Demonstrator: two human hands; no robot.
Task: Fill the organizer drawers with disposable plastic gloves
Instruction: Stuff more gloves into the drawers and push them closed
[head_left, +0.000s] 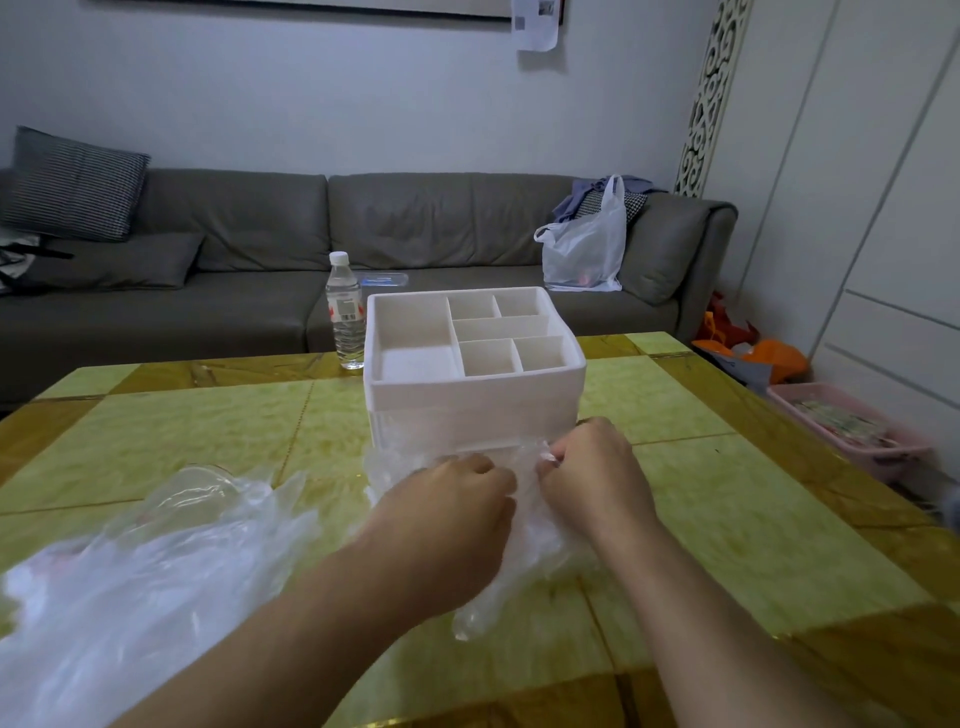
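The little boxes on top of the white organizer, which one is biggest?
The left compartment of the organizer: it runs the top's whole depth, while the five others share the right side.

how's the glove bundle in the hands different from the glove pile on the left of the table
The bundle is bunched narrow and gripped by the left hand and right hand against the organizer's front; the pile lies loose, spread wide and untouched. The bundle looks smaller than the pile. Both are clear crinkled plastic on the table.

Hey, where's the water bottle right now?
The water bottle stands upright at the table's far edge, just left of the white organizer, before the sofa.
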